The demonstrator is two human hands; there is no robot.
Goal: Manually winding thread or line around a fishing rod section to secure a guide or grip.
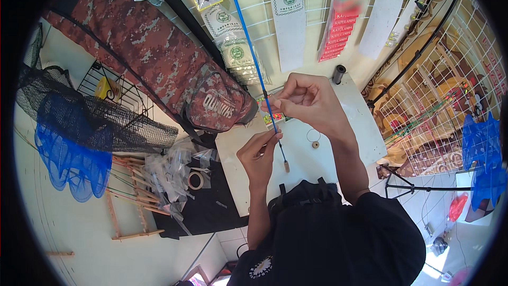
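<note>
Looking down on a white surface (365, 132), with packet strips hung towards one o'clock and a camouflage bag (180, 58) up between ten and eleven. On to the blue rod (245, 26): held above the surface, long axis slanting from half past eleven down to half past five. Pinched by the left hand (257, 156) near its lower end, so nearer the tan tip (287, 166) than the right hand (312, 103). Lying at nine o'clock from that right hand, close by fingertips drawn together; hard to tell whether touching the rod or gripping something fine. Out at three from the left hand, a small round bead (316, 144). At eight, clear plastic packaging (169, 175).
</note>
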